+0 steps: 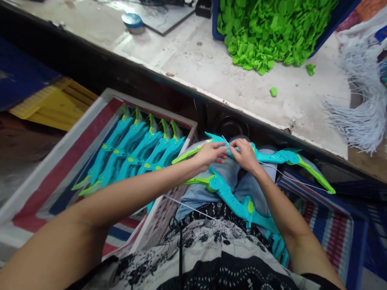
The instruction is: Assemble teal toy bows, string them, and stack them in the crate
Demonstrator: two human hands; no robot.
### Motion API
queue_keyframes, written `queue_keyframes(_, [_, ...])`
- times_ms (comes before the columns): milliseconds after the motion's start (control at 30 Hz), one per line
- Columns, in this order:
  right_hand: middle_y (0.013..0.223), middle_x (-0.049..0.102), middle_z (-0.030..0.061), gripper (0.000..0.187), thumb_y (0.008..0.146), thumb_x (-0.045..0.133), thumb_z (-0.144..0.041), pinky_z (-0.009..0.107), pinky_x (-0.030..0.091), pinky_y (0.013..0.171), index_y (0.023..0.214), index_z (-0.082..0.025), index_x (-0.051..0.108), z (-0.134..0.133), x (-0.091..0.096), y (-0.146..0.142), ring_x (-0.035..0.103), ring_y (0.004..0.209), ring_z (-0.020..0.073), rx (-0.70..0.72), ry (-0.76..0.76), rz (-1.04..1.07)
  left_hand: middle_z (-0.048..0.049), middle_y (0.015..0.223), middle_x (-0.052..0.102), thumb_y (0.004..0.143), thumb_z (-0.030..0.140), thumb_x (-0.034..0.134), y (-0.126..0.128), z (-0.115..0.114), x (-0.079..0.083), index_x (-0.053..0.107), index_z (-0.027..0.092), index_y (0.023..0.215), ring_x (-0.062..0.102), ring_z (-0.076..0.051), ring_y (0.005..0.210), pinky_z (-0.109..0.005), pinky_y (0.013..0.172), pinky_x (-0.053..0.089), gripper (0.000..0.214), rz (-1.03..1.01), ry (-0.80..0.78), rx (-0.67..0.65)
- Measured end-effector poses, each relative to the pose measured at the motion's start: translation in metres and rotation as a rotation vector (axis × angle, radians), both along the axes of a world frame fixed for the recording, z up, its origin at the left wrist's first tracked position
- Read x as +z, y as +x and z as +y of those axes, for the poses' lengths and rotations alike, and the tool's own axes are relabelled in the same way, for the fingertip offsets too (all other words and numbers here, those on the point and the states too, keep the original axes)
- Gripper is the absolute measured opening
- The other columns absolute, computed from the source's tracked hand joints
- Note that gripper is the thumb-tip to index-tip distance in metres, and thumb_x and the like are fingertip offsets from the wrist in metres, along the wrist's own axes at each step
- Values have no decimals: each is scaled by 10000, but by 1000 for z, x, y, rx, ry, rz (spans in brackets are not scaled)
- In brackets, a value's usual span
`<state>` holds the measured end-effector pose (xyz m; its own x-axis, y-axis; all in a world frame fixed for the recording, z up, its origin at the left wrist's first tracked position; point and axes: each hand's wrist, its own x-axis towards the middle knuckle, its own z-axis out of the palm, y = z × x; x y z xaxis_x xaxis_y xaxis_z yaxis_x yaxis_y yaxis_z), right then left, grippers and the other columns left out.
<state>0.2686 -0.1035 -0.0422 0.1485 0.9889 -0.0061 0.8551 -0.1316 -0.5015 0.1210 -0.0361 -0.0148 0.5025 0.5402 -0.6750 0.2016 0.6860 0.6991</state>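
A turquoise toy bow [272, 156] with lime-green tips lies across my lap, just below the bench edge. My left hand [211, 154] and my right hand [243, 154] meet over its left half, fingertips bent close together. Between them a short end of white string [224, 139] sticks up, and both hands appear to pinch it; the exact grip is partly hidden. More string runs from under my right hand to the bow's right green tip. A second turquoise bow [232, 199] rests on my lap nearer my body, its string slanting across my clothes.
On my left, a white crate [99, 105] with a striped lining holds several finished-looking bows in a row. A blue crate [356, 225] stands at right. The bench [187, 60] carries a blue bin [215, 24] of green pieces, a round tin [132, 22] and a bundle of white strings [363, 108].
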Motion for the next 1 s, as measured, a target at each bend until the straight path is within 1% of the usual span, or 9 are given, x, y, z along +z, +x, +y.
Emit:
queue_keyframes(67, [856, 672, 43, 162, 908, 514, -269, 324, 378, 820, 836, -190, 636, -5, 3, 0, 580, 886, 198, 37, 51, 85, -24, 710, 653, 794, 137, 691, 6, 0, -5, 704, 134, 791, 590, -97, 619, -209, 557, 446, 14, -76, 32, 21])
queue_keyframes(200, [860, 684, 44, 231, 943, 484, -312, 306, 423, 805, 864, -189, 662, -11, 7, 7, 600, 859, 186, 44, 89, 237, -37, 758, 683, 787, 152, 686, 4, -2, -2, 715, 140, 703, 583, -90, 665, -196, 554, 409, 90, -102, 104, 105])
queue_keyframes(300, [1071, 671, 102, 251, 921, 553, -357, 364, 416, 891, 1059, -182, 668, -13, 5, 13, 572, 1027, 247, 10, 62, 35, -57, 832, 721, 781, 192, 708, -6, -7, 18, 719, 138, 747, 633, -117, 761, -216, 652, 468, 65, -170, 49, 182])
queue_keyframes(433, [1161, 609, 173, 488, 840, 673, -328, 462, 378, 950, 1283, -148, 573, -17, -1, 12, 537, 1070, 318, 151, -154, -298, -30, 734, 710, 716, 246, 793, -17, -27, 50, 711, 136, 807, 676, -148, 762, -302, 817, 526, 164, -381, -112, 186])
queue_keyframes(500, [1123, 620, 170, 499, 870, 622, -278, 453, 395, 946, 1339, -139, 524, -19, 0, 15, 559, 1042, 306, 189, -193, -317, 7, 627, 661, 690, 283, 825, -21, -39, 58, 705, 133, 835, 662, -136, 663, -339, 844, 540, 241, -462, -150, 146])
queue_keyframes(600, [1180, 635, 152, 537, 892, 572, -266, 394, 454, 918, 1406, -159, 461, -22, 8, 35, 595, 1062, 276, 222, -187, -175, 48, 549, 613, 667, 326, 851, -26, -46, 58, 675, 149, 912, 607, -105, 539, -357, 823, 560, 350, -504, -116, 130])
queue_keyframes(767, [1200, 702, 35, 428, 892, 541, -286, 295, 520, 889, 1315, -247, 598, -30, 20, 76, 680, 1022, 206, 327, -283, 199, 45, 518, 596, 637, 339, 861, -39, -21, 48, 584, 165, 743, 476, -54, 435, -257, 653, 539, 344, -342, 139, 277])
queue_keyframes(900, [1093, 747, 16, 428, 861, 519, -267, 256, 554, 779, 1260, -205, 660, -37, 7, 83, 711, 903, 198, 215, -304, 346, 72, 499, 520, 665, 272, 792, -44, 9, 49, 596, 174, 722, 399, -42, 420, -194, 505, 434, 227, -175, 349, 468])
queue_keyframes(1000, [1119, 740, 22, 419, 871, 504, -291, 264, 564, 779, 1243, -194, 672, -40, -2, 78, 712, 915, 207, 193, -291, 405, 58, 488, 502, 676, 232, 733, -39, 27, 53, 606, 162, 686, 406, -52, 425, -182, 429, 324, 146, -33, 457, 442])
